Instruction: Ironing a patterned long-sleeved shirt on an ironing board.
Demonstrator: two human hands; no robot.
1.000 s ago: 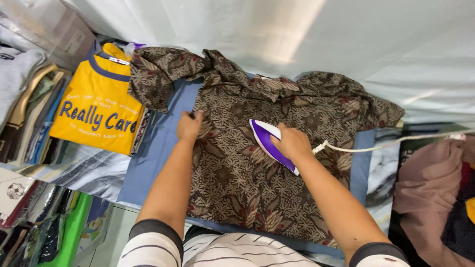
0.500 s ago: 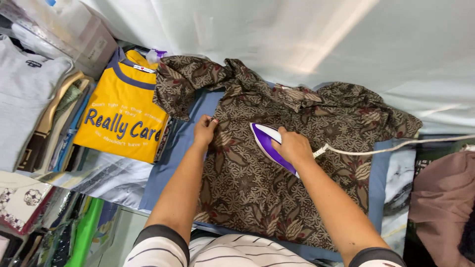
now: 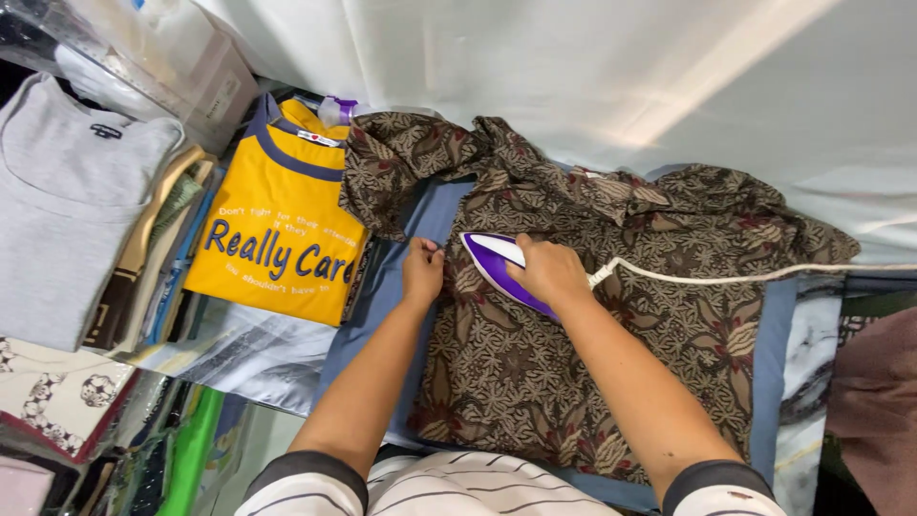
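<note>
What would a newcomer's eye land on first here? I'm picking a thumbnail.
The purple and white iron under the right hand, on the brown leaf-patterned shirt at centre. The left hand pinches that shirt's left edge. To the left hangs a bright yellow T-shirt with blue lettering.

To my left a yellow T-shirt (image 3: 277, 239) with navy trim and blue lettering lies folded flat, just beside the blue board cover (image 3: 382, 306). Further left a grey top (image 3: 67, 201) rests on a stack of folded clothes (image 3: 158, 268). A clear plastic box (image 3: 153, 57) stands at the top left corner. A white sheet (image 3: 611, 76) hangs behind everything I see. At the far right a brownish-pink cloth (image 3: 874, 411) lies bunched.
</note>
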